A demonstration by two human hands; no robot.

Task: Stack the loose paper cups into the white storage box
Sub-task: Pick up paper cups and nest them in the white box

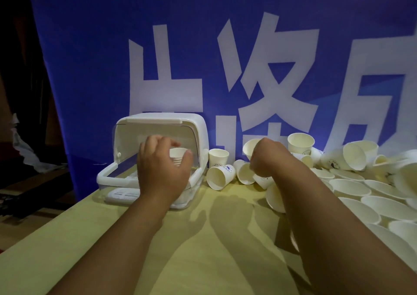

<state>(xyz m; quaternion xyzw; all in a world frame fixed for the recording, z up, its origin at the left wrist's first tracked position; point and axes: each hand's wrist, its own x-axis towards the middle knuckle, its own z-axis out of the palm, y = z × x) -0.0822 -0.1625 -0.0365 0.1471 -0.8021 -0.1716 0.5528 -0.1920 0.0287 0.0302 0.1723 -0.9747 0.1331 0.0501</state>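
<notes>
At the white storage box (158, 123) mouth, the left hand (161, 170) had its grip clamped on nested paper cups (178, 156). The right hand (265, 159) was curled among loose cups (220, 177) beside it; its grip was unclear. Lowering the stack upright seemed wise.

This looks like a promotional or event stand rather than a home. A large blue banner (203, 46) printed with big white characters hangs as a backdrop right behind the counter (180, 249), which has a plain yellowish top. A heap of white disposable paper cups (361, 182) with a small blue logo covers its right side, a stock fit for serving many people. To the left the room is dark, with indistinct clutter (24, 155).
</notes>
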